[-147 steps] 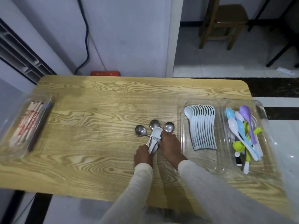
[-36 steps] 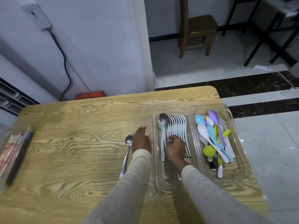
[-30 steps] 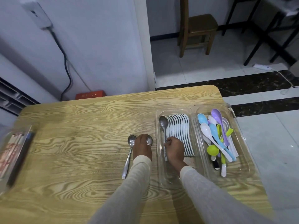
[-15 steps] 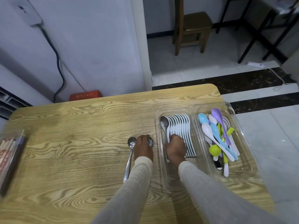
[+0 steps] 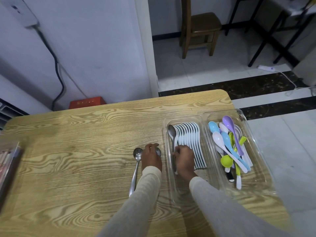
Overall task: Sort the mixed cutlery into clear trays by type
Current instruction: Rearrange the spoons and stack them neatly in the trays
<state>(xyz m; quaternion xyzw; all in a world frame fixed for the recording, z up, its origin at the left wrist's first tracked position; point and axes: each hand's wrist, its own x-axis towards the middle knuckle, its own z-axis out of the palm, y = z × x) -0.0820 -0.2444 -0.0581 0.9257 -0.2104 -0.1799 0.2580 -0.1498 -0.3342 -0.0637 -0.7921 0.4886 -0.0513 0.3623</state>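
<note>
Steel spoons bound for the middle tray.
Left of that tray, loose spoon flat on worktop; left hand curled over second spoon, grip not discernible. Inside it, right hand pinching third spoon mid-handle beside white spoons. Probably stiff, slick, light: best pinched at the handle.
</note>
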